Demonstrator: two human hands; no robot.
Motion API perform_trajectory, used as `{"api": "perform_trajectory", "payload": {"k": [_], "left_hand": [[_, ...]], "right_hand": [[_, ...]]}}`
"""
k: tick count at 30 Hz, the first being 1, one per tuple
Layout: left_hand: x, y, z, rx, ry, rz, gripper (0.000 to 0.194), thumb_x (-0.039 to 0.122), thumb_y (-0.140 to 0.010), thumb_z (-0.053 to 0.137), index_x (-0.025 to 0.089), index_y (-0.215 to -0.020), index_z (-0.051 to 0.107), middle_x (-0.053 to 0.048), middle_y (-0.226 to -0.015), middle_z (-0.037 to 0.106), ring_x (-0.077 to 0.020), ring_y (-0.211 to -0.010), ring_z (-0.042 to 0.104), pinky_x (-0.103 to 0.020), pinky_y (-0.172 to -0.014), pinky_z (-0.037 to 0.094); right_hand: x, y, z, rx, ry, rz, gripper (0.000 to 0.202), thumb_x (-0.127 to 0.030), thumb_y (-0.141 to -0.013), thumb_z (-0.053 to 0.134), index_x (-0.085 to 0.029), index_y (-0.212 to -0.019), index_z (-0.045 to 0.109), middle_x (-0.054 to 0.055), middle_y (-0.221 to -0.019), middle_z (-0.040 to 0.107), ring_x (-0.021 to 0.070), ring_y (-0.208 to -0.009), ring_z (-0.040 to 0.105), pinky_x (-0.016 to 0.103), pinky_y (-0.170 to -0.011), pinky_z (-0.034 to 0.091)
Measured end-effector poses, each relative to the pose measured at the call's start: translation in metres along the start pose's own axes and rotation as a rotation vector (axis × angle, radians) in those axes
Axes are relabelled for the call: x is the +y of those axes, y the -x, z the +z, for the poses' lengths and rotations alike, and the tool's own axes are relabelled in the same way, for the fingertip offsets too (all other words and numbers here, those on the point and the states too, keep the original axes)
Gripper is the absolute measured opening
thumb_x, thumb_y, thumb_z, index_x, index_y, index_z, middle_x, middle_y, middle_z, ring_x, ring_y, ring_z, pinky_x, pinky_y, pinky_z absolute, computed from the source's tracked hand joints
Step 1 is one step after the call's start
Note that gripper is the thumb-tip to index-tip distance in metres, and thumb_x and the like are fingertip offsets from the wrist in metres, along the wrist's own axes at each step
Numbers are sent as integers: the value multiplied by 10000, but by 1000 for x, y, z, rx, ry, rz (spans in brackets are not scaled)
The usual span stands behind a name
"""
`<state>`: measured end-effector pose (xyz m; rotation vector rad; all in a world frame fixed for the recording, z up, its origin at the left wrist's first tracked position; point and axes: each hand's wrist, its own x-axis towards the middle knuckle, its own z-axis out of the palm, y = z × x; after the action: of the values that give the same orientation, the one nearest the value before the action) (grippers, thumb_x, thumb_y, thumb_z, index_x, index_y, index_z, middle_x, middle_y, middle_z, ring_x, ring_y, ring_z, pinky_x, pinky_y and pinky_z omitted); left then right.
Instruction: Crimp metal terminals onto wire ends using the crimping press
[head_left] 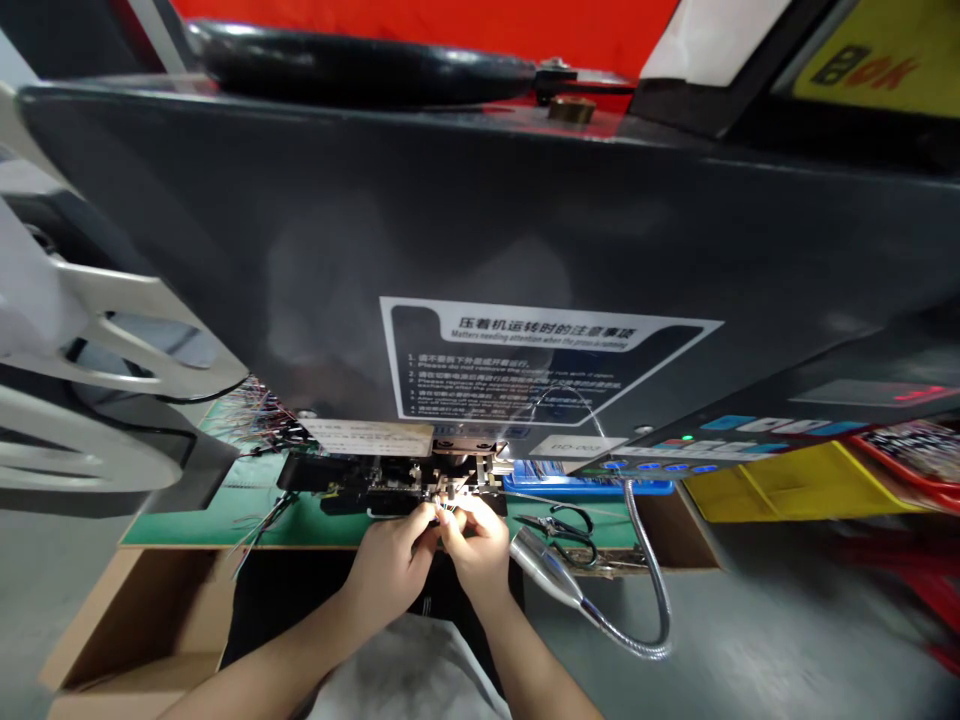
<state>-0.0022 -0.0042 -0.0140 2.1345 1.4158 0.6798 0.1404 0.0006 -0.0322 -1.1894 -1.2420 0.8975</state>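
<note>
My left hand (396, 558) and my right hand (480, 552) meet at the working head (450, 482) of a dark crimping press (315, 230). The fingers of both are pinched close together, nearly touching. Thin wires (450, 507) show between the fingertips, lit brightly. Their tips point toward the press head, but whether they touch it I cannot tell. Just right of my right hand is the head of a silver gooseneck lamp (546, 567).
On the green bench (322, 532) lie black-handled scissors (574, 525). A blue tray (592, 486) with wires stands behind them. Bundled wires (262, 415) spread at the left, above a cardboard box (135, 610). A yellow bin (795, 485) is at the right.
</note>
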Motion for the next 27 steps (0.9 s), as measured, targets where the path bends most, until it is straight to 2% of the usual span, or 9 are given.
{"api": "perform_trajectory", "payload": {"k": [9,13,18,20,23,27], "left_hand": [[-3,0,1,-4,-29,-12,186,154,-932,459,232,-1030,596,-30,-837,753,-220,-760,734,-258,-645,504],[-5,0,2,-11,-39,-10,198,159,-932,463,223,-1045,611,-46,-846,760,-229,-770,739,-271,-672,526],[-4,-1,2,-15,-42,-8,220,143,-923,467,225,-1045,631,-49,-888,767,-232,-785,745,-276,-675,541],[-3,-1,2,-13,-40,-2,229,143,-923,464,228,-1050,635,-48,-894,766,-227,-797,744,-276,-690,545],[-2,-1,1,-15,-37,9,223,147,-927,451,221,-1028,634,-49,-869,762,-220,-773,740,-271,-679,544],[1,-1,-2,-22,-45,19,220,136,-919,442,214,-1021,621,-51,-864,761,-222,-772,738,-271,-670,537]], "right_hand": [[0,2,-1,8,35,-35,74,-252,-858,650,-182,-868,630,-85,-512,412,102,-432,399,235,-449,402],[-2,0,-3,-19,99,-98,66,-229,-849,644,-181,-894,651,-81,-503,428,110,-427,408,243,-449,413],[-3,-2,-6,-48,166,-189,106,-180,-849,604,-194,-855,708,8,-657,639,139,-517,532,280,-549,498],[-3,-2,-7,-54,175,-206,120,-172,-845,608,-197,-861,724,28,-721,682,144,-539,555,287,-566,511],[-3,0,-8,-41,180,-201,141,-176,-847,625,-188,-942,729,13,-659,651,143,-513,537,283,-541,502],[0,1,-8,-18,167,-179,135,-219,-856,634,-178,-945,727,-19,-574,563,135,-482,488,273,-505,473]]}}
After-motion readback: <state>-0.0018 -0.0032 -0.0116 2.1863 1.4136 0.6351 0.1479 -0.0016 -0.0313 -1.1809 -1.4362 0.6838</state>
